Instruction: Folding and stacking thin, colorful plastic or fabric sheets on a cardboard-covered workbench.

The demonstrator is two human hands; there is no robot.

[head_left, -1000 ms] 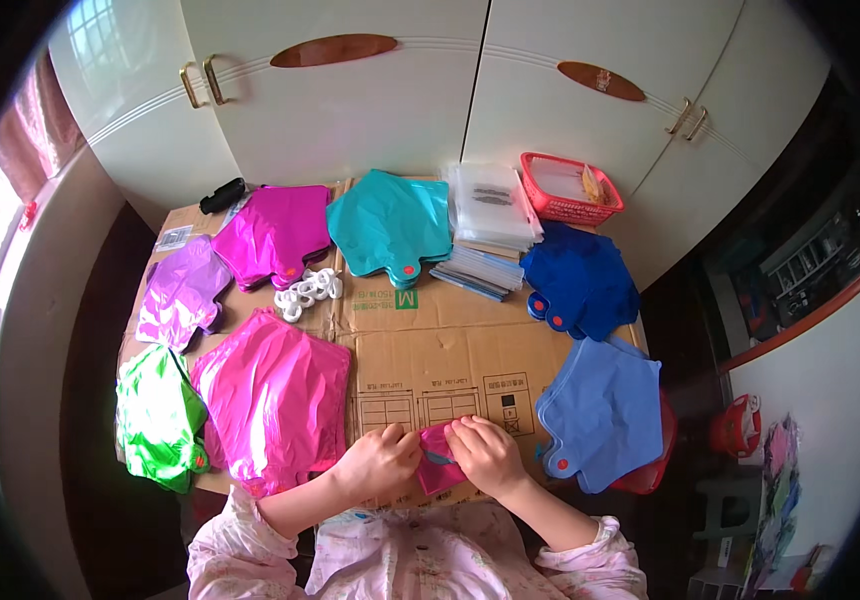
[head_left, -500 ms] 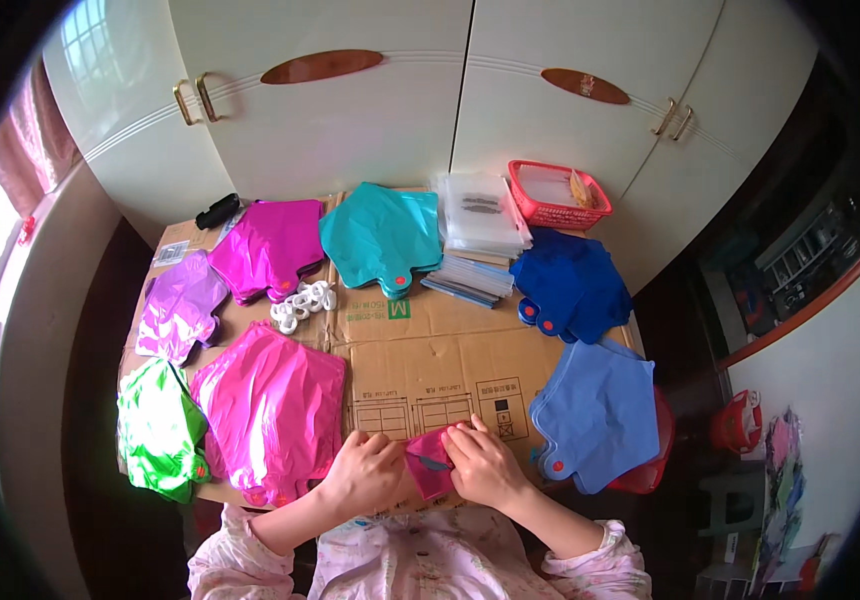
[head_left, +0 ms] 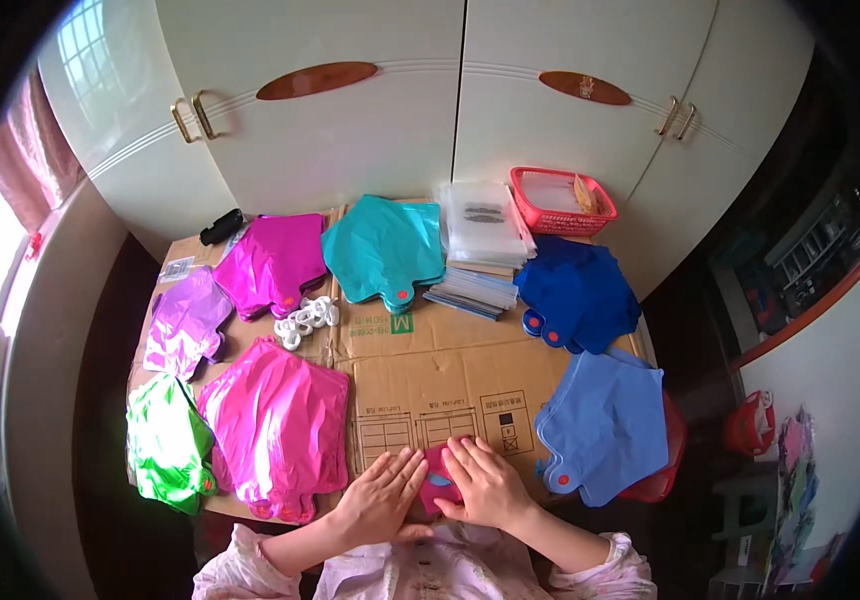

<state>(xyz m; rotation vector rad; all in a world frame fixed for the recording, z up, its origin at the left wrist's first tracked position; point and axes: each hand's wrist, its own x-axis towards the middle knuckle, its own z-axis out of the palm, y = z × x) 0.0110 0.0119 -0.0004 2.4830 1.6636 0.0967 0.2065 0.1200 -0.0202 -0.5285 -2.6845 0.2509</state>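
Between my hands, at the near edge of the cardboard, lies a small folded packet of pink foil with a blue patch on it. My left hand rests flat at its left side, fingers stretched out and close together. Flat over its right part is my right hand, fingers extended, covering some of the foil. To the left of my hands is a stack of flat pink foil balloons; light blue ones lie to the right.
Around the cardboard are stacks of green, purple, magenta, teal and dark blue foil balloons. White coiled ribbon, clear plastic sleeves and a red basket are farther back.
My fingers have gone from curled around the pink foil to stretched flat at and over it. The foil looks smaller and more covered. The view has shifted slightly.
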